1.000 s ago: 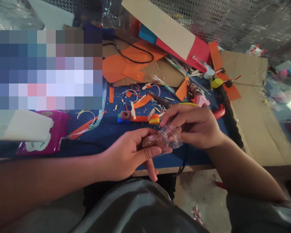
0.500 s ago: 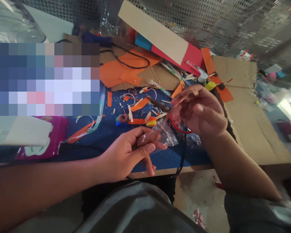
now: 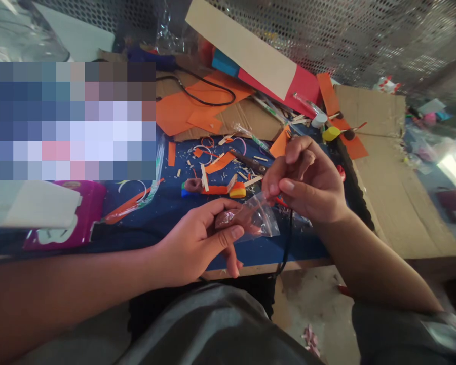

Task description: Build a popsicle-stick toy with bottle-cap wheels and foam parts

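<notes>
My left hand (image 3: 195,241) is closed around a small clear zip bag (image 3: 268,220), its thumb pressed over the plastic. Inside the bag lies a soft brown lump that looks like modelling clay (image 3: 228,218). At the bag's mouth, my right hand (image 3: 313,185) pinches thumb and fingertips together on a strand of the brown clay. A bit of brown clay also shows between its upper fingers. Just beyond the hands are scissors (image 3: 253,163), their red handles mostly hidden behind my right hand. A small orange strip with blue and yellow bottle caps (image 3: 236,190) lies past the bag.
Orange paper (image 3: 197,109) and cardboard (image 3: 399,187) cover parts of the blue tabletop (image 3: 251,253). Stick scraps lie about. A soldering iron (image 3: 152,60) with a black cord is at the back. On the left, a white plug (image 3: 41,205) sits in a magenta socket box (image 3: 93,203).
My right hand has come down and closer to the bag, its fingers closing into a pinch. The stretched clay strand between the hands is shorter. My left hand has barely moved.
</notes>
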The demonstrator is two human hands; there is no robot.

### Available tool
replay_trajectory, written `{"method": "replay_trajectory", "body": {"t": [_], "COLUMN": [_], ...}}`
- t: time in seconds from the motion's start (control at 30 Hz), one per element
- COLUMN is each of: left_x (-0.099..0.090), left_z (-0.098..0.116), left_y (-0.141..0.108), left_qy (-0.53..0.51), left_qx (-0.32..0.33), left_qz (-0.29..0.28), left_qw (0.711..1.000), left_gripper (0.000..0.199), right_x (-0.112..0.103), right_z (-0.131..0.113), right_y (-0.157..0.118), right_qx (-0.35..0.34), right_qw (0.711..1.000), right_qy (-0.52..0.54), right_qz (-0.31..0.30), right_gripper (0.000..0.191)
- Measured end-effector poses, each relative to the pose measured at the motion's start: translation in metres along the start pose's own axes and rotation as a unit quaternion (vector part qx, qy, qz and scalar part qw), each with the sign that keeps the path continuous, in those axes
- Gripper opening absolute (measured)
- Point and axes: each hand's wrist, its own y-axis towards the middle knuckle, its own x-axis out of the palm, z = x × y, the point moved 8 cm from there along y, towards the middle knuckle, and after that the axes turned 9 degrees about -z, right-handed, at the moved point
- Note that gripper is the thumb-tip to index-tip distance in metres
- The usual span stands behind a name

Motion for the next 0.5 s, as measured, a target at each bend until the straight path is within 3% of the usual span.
{"method": "replay_trajectory", "body": {"t": [0.17, 0.5], "left_x": [-0.002, -0.004], "left_z": [0.001, 0.001], "left_y": [0.0, -0.001], "left_qy": [-0.001, 0.006], "left_qx": [0.0, -0.005], "left_qz": [0.004, 0.025], "left_qw": [1.0, 1.0], "left_gripper": [0.034, 0.038], "right_x": [0.004, 0.011], "right_z": [0.007, 0.012], "right_y": [-0.003, -0.002], "right_qx": [0.06, 0.153], "right_qw": [0.997, 0.974], "right_qy": [0.04, -0.046], "right_qz": [-0.027, -0.16], "right_gripper": [0.055, 0.037]}}
